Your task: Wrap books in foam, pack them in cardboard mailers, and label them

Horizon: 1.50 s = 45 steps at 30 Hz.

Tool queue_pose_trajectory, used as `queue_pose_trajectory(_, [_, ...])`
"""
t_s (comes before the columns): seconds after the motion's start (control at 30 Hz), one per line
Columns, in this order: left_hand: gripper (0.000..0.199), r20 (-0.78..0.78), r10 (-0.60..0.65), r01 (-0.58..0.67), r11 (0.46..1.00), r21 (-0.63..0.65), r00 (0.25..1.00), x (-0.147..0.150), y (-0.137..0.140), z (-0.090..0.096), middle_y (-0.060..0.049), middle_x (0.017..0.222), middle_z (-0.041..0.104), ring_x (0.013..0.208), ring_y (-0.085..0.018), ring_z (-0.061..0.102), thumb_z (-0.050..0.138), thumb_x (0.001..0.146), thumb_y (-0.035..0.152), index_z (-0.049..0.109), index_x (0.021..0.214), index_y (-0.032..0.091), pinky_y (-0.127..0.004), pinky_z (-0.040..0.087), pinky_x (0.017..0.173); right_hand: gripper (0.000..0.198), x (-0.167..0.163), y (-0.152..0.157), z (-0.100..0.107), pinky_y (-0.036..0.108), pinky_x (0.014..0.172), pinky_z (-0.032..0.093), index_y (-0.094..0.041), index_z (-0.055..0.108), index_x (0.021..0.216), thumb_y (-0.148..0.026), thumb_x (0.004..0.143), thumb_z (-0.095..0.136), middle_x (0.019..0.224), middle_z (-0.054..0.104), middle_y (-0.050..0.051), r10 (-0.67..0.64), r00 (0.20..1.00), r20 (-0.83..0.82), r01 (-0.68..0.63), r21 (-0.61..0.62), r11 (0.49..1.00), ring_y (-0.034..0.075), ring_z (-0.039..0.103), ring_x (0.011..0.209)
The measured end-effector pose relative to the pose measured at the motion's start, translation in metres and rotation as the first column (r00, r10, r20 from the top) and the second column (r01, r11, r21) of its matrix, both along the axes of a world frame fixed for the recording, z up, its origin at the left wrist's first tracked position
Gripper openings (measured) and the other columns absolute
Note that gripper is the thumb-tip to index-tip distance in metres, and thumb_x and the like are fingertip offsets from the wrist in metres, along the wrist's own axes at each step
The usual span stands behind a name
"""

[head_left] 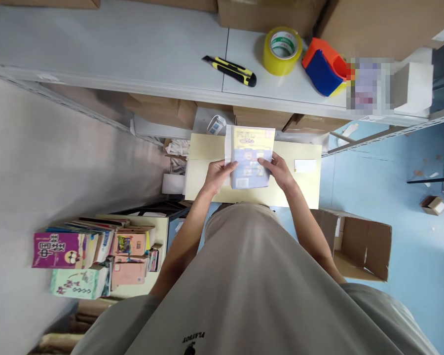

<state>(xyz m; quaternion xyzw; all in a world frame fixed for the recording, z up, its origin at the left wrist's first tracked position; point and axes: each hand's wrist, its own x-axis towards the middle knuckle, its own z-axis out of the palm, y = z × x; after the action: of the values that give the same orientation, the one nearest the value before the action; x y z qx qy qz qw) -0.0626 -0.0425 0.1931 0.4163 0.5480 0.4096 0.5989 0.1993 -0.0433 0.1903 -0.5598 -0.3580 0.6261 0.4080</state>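
Observation:
Both hands hold a thin book (252,165) above the pale yellow table (203,148). Its cover is yellow at the top and light purple-blue below, with small pictures and what looks like a barcode at the lower left. A whitish strip (228,143) shows along its left side; whether this is a page or a wrapper I cannot tell. My left hand (217,175) grips the left edge, thumb on the cover. On the right edge my right hand (280,170) does the same, its fingers mostly hidden behind. A small white card (305,166) lies on the table to the right.
On the grey shelf (133,49) ahead are a utility knife (231,70), a yellow tape roll (281,52) and a red-and-blue tape dispenser (325,69). Stacked books (59,250) stand at the left. An open cardboard box (366,246) sits at the right.

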Motion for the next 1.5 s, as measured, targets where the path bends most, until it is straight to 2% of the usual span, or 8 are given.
queue_pose_trajectory(0.17, [0.066, -0.242, 0.068, -0.042, 0.993, 0.112, 0.968, -0.008, 0.008, 0.004, 0.005, 0.059, 0.044, 0.063, -0.014, 0.046, 0.092, 0.089, 0.066, 0.053, 0.057, 0.023, -0.029, 0.033, 0.061, 0.095, -0.035, -0.004, -0.010, 0.062, 0.139, 0.054, -0.030, 0.075, 0.153, -0.090, 0.081, 0.092, 0.172, 0.072, 0.017, -0.119, 0.976, 0.184, 0.104, 0.088, 0.991, 0.042, 0.063, 0.164])
queue_pose_trajectory(0.27, [0.052, -0.415, 0.008, 0.038, 0.994, 0.101, 0.910, 0.000, 0.009, 0.007, 0.002, 0.062, 0.058, 0.068, -0.019, 0.061, 0.088, 0.097, 0.059, 0.068, 0.066, 0.022, -0.029, 0.042, 0.067, 0.099, -0.071, -0.012, -0.002, 0.058, 0.139, 0.056, -0.032, 0.073, 0.159, -0.090, 0.081, 0.094, 0.169, 0.073, 0.013, 0.022, 0.998, 0.057, -0.024, 0.051, 0.998, 0.040, 0.061, 0.167])
queue_pose_trajectory(0.4, [0.018, -0.615, -0.193, 0.259, 0.966, 0.019, 0.765, 0.020, -0.005, 0.024, -0.011, 0.109, 0.090, 0.115, -0.041, 0.084, 0.087, 0.103, 0.040, 0.092, 0.112, 0.025, -0.045, 0.062, 0.103, 0.089, -0.105, -0.017, 0.008, 0.050, 0.124, 0.067, -0.030, 0.077, 0.143, -0.090, 0.080, 0.097, 0.143, 0.084, 0.010, 0.005, 0.999, 0.036, -0.005, 0.012, 1.000, 0.038, 0.074, 0.146])
queue_pose_trajectory(0.57, [0.056, -0.528, -0.398, 0.507, 0.859, 0.073, 0.750, 0.013, -0.020, 0.042, -0.012, 0.176, 0.070, 0.153, -0.048, 0.072, 0.092, 0.101, 0.039, 0.082, 0.155, 0.028, -0.056, 0.060, 0.130, 0.072, -0.089, -0.010, 0.006, 0.045, 0.100, 0.072, -0.027, 0.077, 0.106, -0.096, 0.088, 0.084, 0.107, 0.086, 0.008, -0.136, 0.989, 0.052, 0.137, -0.015, 0.990, 0.037, 0.081, 0.125])
queue_pose_trajectory(0.8, [0.078, -0.227, 0.028, 0.017, 0.981, 0.192, 0.974, -0.051, 0.009, 0.017, -0.013, 0.170, 0.072, 0.167, -0.041, 0.063, 0.094, 0.096, 0.072, 0.076, 0.158, 0.029, -0.052, 0.063, 0.128, 0.076, -0.046, -0.017, 0.018, 0.055, 0.109, 0.073, -0.029, 0.081, 0.112, -0.097, 0.080, 0.092, 0.117, 0.091, 0.010, -0.029, 0.991, -0.129, 0.011, -0.138, 0.990, 0.044, 0.080, 0.138])
queue_pose_trajectory(1.0, [0.063, 0.167, -0.104, 0.130, 0.979, -0.157, 0.980, -0.064, 0.004, -0.002, -0.010, 0.114, 0.089, 0.115, -0.034, 0.086, 0.103, 0.080, 0.071, 0.090, 0.116, 0.021, -0.042, 0.072, 0.094, 0.078, -0.047, -0.028, 0.021, 0.057, 0.110, 0.072, -0.029, 0.076, 0.104, -0.098, 0.074, 0.097, 0.118, 0.091, 0.011, 0.028, 0.980, -0.195, -0.068, -0.201, 0.977, 0.044, 0.081, 0.136])
queue_pose_trajectory(1.23, [0.064, 0.125, -0.079, 0.097, 0.985, -0.146, 0.989, -0.062, -0.001, -0.014, -0.010, 0.119, 0.090, 0.122, -0.035, 0.084, 0.101, 0.083, 0.072, 0.088, 0.120, 0.021, -0.043, 0.070, 0.101, 0.076, -0.045, -0.028, 0.016, 0.055, 0.106, 0.072, -0.029, 0.079, 0.104, -0.093, 0.071, 0.103, 0.113, 0.091, 0.009, 0.010, 0.975, -0.221, -0.063, -0.235, 0.970, 0.043, 0.084, 0.128])
queue_pose_trajectory(1.5, [0.067, -0.390, -0.087, 0.172, 0.967, 0.189, 0.917, -0.024, -0.020, -0.022, -0.017, 0.174, 0.068, 0.161, -0.039, 0.066, 0.092, 0.099, 0.056, 0.073, 0.157, 0.026, -0.050, 0.064, 0.126, 0.075, -0.062, -0.029, 0.007, 0.052, 0.110, 0.071, -0.027, 0.089, 0.114, -0.093, 0.079, 0.096, 0.120, 0.092, 0.008, 0.003, 0.993, -0.118, -0.016, -0.108, 0.994, 0.039, 0.084, 0.128])
